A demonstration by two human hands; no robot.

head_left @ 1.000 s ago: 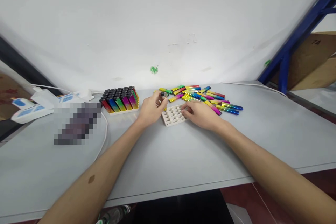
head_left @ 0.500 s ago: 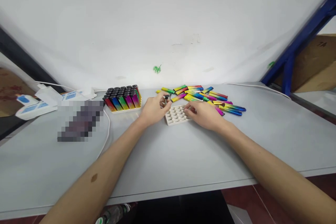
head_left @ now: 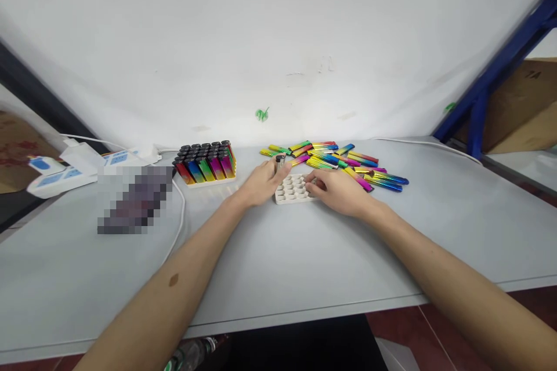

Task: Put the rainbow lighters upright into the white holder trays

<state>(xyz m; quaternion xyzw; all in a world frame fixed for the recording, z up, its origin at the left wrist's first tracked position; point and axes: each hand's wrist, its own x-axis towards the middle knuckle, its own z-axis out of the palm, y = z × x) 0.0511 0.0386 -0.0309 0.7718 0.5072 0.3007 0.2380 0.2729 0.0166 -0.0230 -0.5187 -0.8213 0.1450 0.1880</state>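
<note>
Upright between the fingers of my left hand [head_left: 262, 183] is a lighter [head_left: 279, 159]; its dark top shows above the thumb and most of its body is hidden. This hand is at the left end of a white tray [head_left: 292, 191] with rows of holes. My right hand [head_left: 335, 188] has its fingers curled over the tray's right end, hiding that part. Just behind the tray lies a loose pile of shiny rainbow lighter casings [head_left: 322, 160].
At the left stands a full rack of rainbow lighters [head_left: 206, 165] with black tops. Farther left are a pixelated dark object [head_left: 134, 200], a white power strip [head_left: 115, 159] and a white cable [head_left: 178, 226]. A white wall [head_left: 278, 58] bounds the table's back.
My left hand has shifted slightly right and turned, and the lighter in it now stands more upright. The tray has rotated a little. My right hand has stayed nearly in place.
</note>
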